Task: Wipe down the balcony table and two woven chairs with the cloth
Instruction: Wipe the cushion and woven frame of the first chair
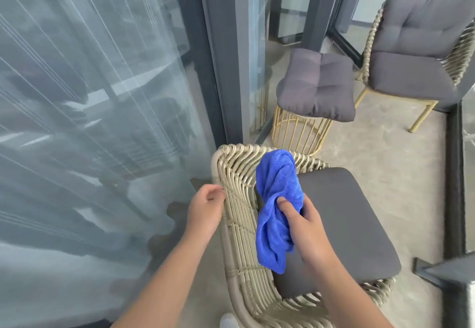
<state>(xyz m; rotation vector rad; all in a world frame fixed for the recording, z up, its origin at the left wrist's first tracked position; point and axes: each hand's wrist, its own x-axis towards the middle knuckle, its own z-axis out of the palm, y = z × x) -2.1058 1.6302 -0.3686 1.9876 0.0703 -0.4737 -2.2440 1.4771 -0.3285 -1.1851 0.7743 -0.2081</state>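
A beige woven chair [239,214] with a dark grey seat pad [344,214] stands right below me, its curved back toward me. My right hand [305,227] grips a bunched blue cloth [276,199] pressed against the inner side of the chair back. My left hand [205,209] rests on the outer edge of the woven back, fingers curled on the rim. A second woven chair [421,44] with grey cushions stands at the far right. The small table [300,132], with gold wire legs, sits between the chairs and has a grey cushion [316,86] lying on its top.
A glass sliding door with sheer curtains [90,109] fills the left side. A dark frame post [221,52] stands beside the table. The concrete floor [385,152] lies between the chairs. A dark railing base [455,173] runs along the right edge.
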